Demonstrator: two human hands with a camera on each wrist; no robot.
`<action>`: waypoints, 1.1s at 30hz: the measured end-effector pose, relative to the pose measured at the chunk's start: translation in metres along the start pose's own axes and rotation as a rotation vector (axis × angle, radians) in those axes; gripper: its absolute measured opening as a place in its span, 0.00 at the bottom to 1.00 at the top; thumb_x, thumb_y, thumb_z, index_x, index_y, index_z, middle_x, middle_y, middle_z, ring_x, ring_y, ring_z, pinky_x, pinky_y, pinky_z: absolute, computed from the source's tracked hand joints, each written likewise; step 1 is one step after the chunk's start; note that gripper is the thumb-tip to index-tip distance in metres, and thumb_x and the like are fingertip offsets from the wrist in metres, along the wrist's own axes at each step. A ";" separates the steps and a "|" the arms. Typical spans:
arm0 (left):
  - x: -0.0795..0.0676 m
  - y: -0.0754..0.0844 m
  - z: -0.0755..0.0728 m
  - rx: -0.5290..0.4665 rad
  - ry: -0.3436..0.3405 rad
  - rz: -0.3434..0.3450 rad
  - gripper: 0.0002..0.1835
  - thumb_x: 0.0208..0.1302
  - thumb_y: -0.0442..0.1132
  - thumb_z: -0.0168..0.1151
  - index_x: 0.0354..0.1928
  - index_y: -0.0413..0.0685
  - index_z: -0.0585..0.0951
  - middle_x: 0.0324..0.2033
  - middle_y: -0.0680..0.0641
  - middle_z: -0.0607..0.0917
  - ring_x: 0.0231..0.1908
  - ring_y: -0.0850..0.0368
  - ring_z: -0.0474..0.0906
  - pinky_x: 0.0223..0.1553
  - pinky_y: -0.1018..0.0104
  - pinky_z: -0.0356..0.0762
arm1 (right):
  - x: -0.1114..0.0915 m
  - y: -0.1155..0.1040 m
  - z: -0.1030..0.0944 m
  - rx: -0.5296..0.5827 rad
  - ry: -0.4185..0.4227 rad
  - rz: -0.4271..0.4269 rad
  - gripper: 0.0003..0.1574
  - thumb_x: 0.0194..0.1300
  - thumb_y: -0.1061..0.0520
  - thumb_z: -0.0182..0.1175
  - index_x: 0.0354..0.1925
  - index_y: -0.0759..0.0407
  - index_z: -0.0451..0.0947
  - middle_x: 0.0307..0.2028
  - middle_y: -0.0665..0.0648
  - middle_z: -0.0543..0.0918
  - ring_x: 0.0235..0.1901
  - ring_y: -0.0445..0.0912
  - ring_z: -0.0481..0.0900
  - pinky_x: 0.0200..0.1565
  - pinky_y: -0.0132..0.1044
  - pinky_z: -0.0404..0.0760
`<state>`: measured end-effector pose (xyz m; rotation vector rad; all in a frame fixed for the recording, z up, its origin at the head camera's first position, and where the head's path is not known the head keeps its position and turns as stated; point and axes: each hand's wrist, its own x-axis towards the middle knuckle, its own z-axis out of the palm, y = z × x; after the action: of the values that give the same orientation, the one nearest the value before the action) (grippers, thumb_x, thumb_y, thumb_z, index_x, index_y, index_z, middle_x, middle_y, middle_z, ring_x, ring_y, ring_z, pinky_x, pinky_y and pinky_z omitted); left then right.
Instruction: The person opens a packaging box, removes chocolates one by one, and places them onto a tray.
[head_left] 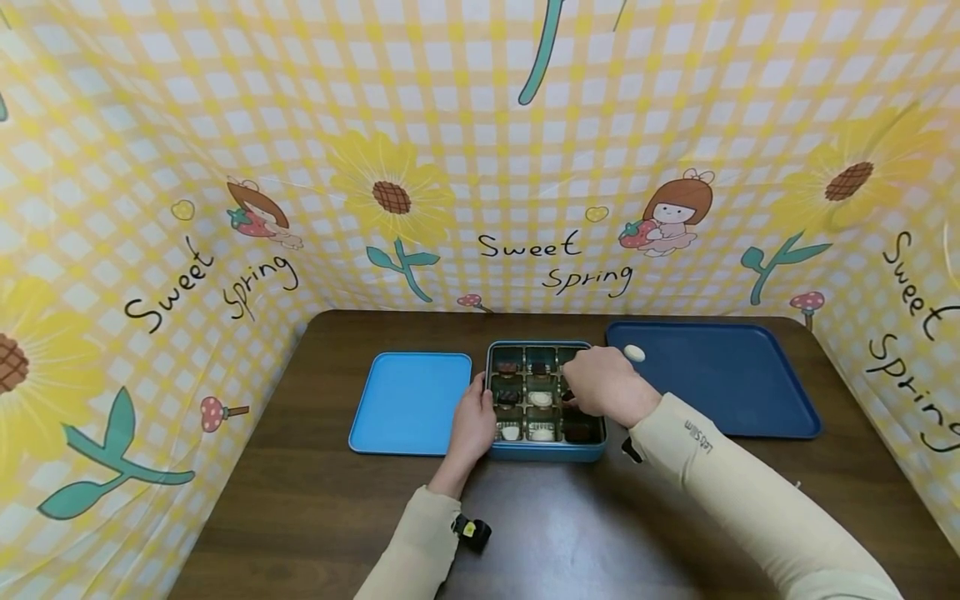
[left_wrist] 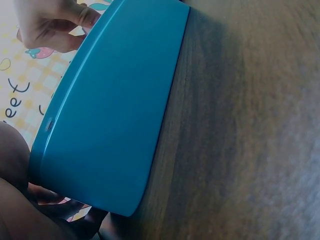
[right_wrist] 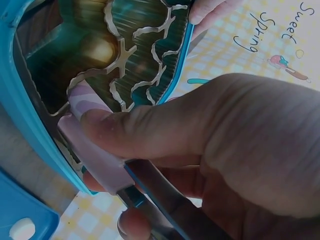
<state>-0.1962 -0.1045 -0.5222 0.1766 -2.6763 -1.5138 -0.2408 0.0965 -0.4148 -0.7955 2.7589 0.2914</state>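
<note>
A yellow-checked cloth backdrop [head_left: 480,167] encloses the dark wood-grain table [head_left: 300,533]. On my feed, the left hand [head_left: 471,421] holds the left wall of the blue divided box [head_left: 546,452]. Over the box's right side, the right hand [head_left: 603,385] pinches pink-tipped metal tongs [right_wrist: 170,200]; I cannot tell whether the tips hold anything. White pieces [head_left: 540,400] sit in compartments left of this grip; right of it lies the dark-blue tray [head_left: 712,383] bearing a white oval piece [head_left: 633,353]. Handling: I judge the tongs light and springy; hold both arms behind the tips, squeezing evenly. The pieces look smooth, probably slippery; grasp across their sides.
</note>
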 end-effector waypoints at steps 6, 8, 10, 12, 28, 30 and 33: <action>0.002 -0.003 0.001 0.000 -0.004 -0.003 0.25 0.82 0.36 0.43 0.74 0.33 0.64 0.69 0.31 0.69 0.64 0.34 0.70 0.59 0.39 0.71 | 0.000 0.002 0.002 -0.014 -0.005 -0.004 0.14 0.66 0.55 0.68 0.23 0.52 0.79 0.18 0.51 0.75 0.19 0.45 0.73 0.22 0.39 0.69; 0.002 -0.004 0.002 -0.010 -0.005 -0.008 0.25 0.82 0.36 0.43 0.74 0.33 0.64 0.69 0.31 0.69 0.64 0.34 0.70 0.59 0.39 0.71 | -0.001 0.003 0.002 -0.033 -0.002 -0.010 0.15 0.66 0.55 0.68 0.23 0.52 0.79 0.17 0.51 0.75 0.19 0.45 0.73 0.21 0.39 0.69; 0.002 -0.005 0.002 -0.018 -0.004 -0.010 0.25 0.82 0.36 0.43 0.74 0.33 0.64 0.70 0.30 0.68 0.64 0.34 0.70 0.59 0.39 0.71 | -0.003 0.004 0.002 -0.055 0.007 -0.016 0.15 0.66 0.56 0.68 0.22 0.51 0.78 0.17 0.51 0.74 0.18 0.45 0.73 0.21 0.39 0.70; 0.002 -0.005 0.002 -0.019 -0.005 -0.009 0.25 0.82 0.36 0.43 0.74 0.33 0.63 0.70 0.30 0.68 0.64 0.34 0.70 0.59 0.39 0.71 | -0.005 0.005 0.002 -0.072 0.017 -0.019 0.15 0.65 0.56 0.68 0.22 0.51 0.78 0.17 0.51 0.74 0.18 0.45 0.73 0.21 0.39 0.71; 0.001 -0.004 0.001 -0.027 -0.014 -0.010 0.25 0.82 0.36 0.43 0.74 0.34 0.63 0.68 0.31 0.70 0.51 0.38 0.77 0.46 0.46 0.75 | -0.030 0.015 -0.033 -0.008 0.041 0.036 0.05 0.67 0.57 0.66 0.33 0.54 0.84 0.22 0.51 0.77 0.20 0.45 0.74 0.22 0.40 0.74; 0.001 -0.004 0.001 -0.027 -0.016 -0.008 0.25 0.82 0.36 0.43 0.75 0.34 0.63 0.68 0.31 0.70 0.48 0.40 0.77 0.43 0.47 0.74 | -0.035 0.017 -0.038 0.020 0.051 0.046 0.04 0.67 0.58 0.65 0.33 0.54 0.85 0.22 0.51 0.78 0.21 0.45 0.74 0.22 0.41 0.72; 0.002 -0.005 0.001 -0.018 -0.012 -0.001 0.25 0.82 0.36 0.43 0.74 0.34 0.64 0.68 0.31 0.71 0.53 0.38 0.77 0.47 0.45 0.76 | -0.041 0.023 -0.045 0.053 0.088 0.060 0.05 0.66 0.59 0.65 0.31 0.54 0.84 0.22 0.52 0.78 0.20 0.45 0.74 0.22 0.41 0.71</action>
<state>-0.1979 -0.1064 -0.5274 0.1686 -2.6712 -1.5443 -0.2282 0.1238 -0.3578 -0.7308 2.8633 0.1985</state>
